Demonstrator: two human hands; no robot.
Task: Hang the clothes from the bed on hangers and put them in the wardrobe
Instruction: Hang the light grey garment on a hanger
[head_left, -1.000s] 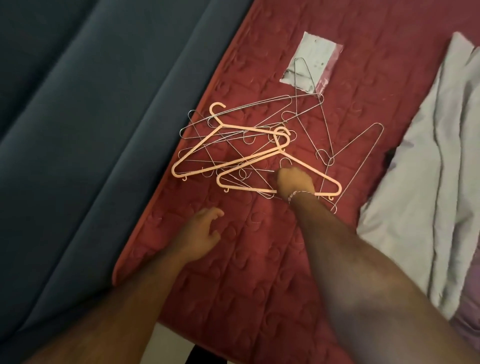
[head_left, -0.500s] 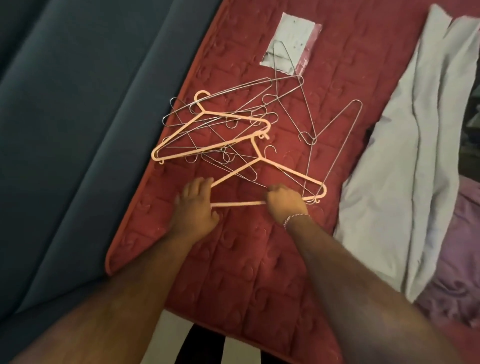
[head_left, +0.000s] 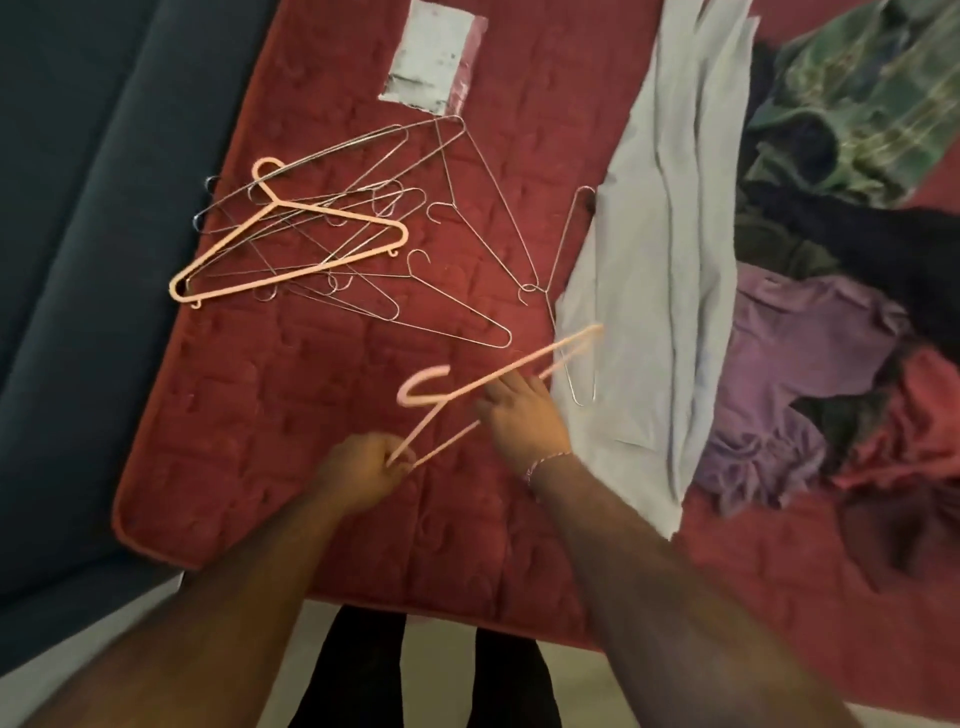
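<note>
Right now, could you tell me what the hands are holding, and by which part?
A pink hanger: left hand pinches one end corner; right hand touches its middle.

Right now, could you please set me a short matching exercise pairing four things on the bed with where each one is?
Things:
1. lifted peach hanger
2. second peach hanger
3. pale grey garment
4. purple garment

Places:
A. lying on the wire hangers
B. right of the pale grey cloth
C. held by left hand and right hand
D. between hangers and coloured clothes

Pairs: 1-C, 2-A, 3-D, 4-B
</note>
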